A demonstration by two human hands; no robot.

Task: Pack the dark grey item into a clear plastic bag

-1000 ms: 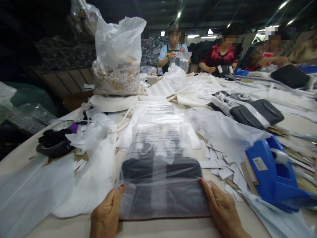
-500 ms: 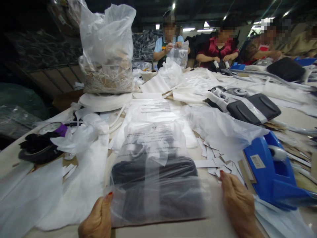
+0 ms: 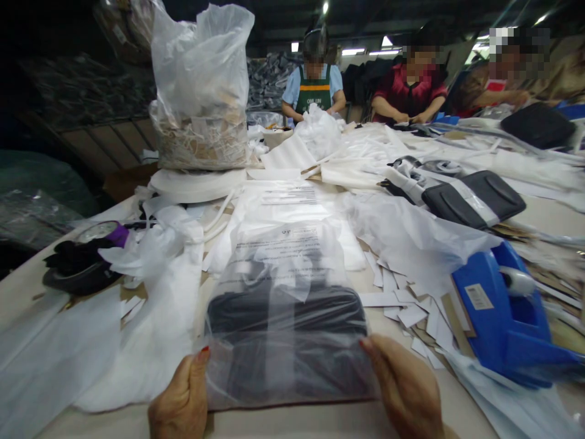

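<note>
In front of me lies a clear plastic bag point(image 3: 237, 256) with printed text on its upper part. Inside it is a flat dark item like a case or handbag point(image 3: 320, 329), with a white strip point(image 3: 280, 341) around its middle. My left hand point(image 3: 180, 393) pinches the bag's lower left edge, thumb on top and fingers underneath. On the opposite side, my right hand point(image 3: 409, 384) is closed on the right edge, its thumb on the plastic.
A blue tape dispenser point(image 3: 500, 317) stands at right beside scattered white card pieces point(image 3: 411, 314). White foam sheets point(image 3: 150, 341) lie left. A large filled plastic bag point(image 3: 198, 91) stands behind. Dark wrapped cases point(image 3: 496, 195) lie at back right. Several people work across the table.
My right hand has moved left, from beside the plastic bag onto its right edge. My left hand stays on the left edge. The person opposite has lowered their hands and a plastic bag.
</note>
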